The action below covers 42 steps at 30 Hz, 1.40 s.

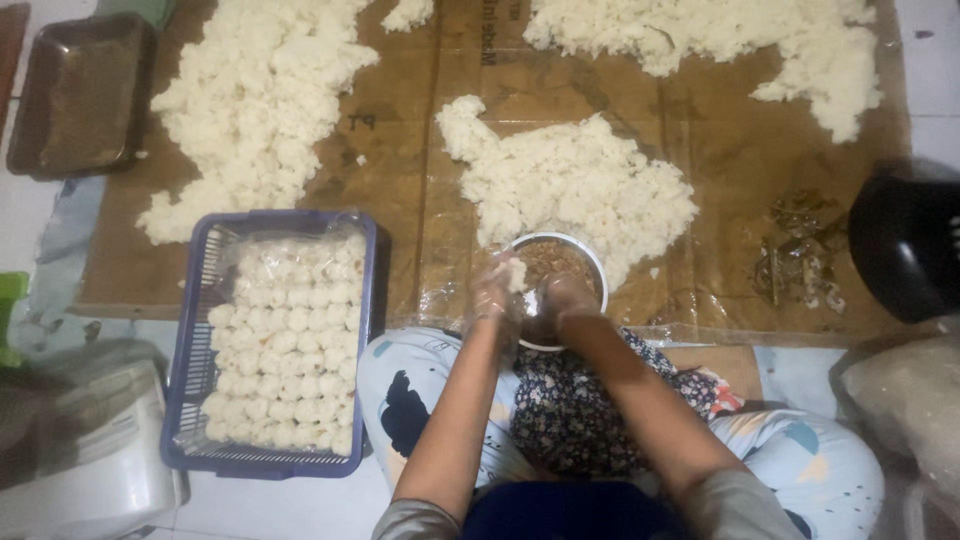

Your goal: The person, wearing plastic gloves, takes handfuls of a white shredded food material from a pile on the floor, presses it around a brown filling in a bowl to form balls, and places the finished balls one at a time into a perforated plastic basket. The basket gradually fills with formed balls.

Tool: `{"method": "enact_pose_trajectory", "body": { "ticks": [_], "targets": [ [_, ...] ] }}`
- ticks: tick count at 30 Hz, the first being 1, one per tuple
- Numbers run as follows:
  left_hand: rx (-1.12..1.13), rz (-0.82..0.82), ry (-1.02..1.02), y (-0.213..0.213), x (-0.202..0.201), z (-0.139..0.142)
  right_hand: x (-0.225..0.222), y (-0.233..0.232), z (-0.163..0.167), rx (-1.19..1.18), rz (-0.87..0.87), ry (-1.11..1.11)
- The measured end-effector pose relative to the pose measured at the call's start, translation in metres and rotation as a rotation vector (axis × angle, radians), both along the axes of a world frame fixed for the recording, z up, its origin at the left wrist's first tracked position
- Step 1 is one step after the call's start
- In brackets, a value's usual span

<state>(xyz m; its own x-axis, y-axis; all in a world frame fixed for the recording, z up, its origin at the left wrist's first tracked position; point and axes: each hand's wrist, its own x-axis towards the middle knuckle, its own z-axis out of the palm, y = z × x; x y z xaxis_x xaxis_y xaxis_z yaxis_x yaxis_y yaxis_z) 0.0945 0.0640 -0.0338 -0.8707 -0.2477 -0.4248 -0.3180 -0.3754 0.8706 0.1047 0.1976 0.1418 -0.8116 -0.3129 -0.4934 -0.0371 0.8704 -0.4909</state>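
My left hand point(495, 290), in a thin clear glove, holds a small lump of white rice point(516, 274) just over the near left rim of a white bowl point(598, 268). The bowl holds brown minced filling point(548, 260). My right hand point(562, 297) reaches into the near side of the bowl, fingers bent down into it; what they hold is hidden. A large heap of white cooked rice point(570, 180) lies on plastic sheet right behind the bowl. Left of my knees, a purple plastic basket point(190, 340) lined with plastic is full of several rows of round white rice balls point(290, 340).
Brown cardboard under plastic point(400, 150) covers the floor, with more rice heaps at far left point(250, 100) and far right point(720, 35). A dark metal tray point(80, 95) sits at top left, a black round object point(905, 240) at right, scraps of leaves point(800, 255) beside it.
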Motion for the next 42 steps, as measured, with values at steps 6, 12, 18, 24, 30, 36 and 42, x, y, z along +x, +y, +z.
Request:
{"method": "enact_pose_trajectory", "body": {
  "ticks": [6,12,18,24,30,36,42],
  "targets": [
    [0.261,0.063,0.006,0.031,0.019,0.041,0.013,0.028,0.032,-0.414,-0.169,0.346],
    [0.159,-0.036,0.079,0.047,0.017,0.085,0.008,0.027,0.042,-0.457,-0.216,0.348],
    [0.191,0.063,0.003,0.030,0.008,0.065,0.010,0.033,0.073,-0.383,-0.485,-0.065],
    [0.551,0.201,-0.041,0.018,-0.001,0.015,0.021,0.030,0.055,-0.582,-0.154,0.315],
    [0.473,0.126,-0.187,0.026,-0.006,0.008,0.026,0.007,0.021,-0.575,-0.103,0.262],
    [0.201,-0.079,-0.289,0.022,0.006,0.077,0.017,-0.005,0.025,-0.416,-0.077,0.243],
    [0.168,-0.111,-0.318,0.029,0.031,0.141,0.005,-0.008,0.057,-0.013,-0.061,0.148]
  ]
}}
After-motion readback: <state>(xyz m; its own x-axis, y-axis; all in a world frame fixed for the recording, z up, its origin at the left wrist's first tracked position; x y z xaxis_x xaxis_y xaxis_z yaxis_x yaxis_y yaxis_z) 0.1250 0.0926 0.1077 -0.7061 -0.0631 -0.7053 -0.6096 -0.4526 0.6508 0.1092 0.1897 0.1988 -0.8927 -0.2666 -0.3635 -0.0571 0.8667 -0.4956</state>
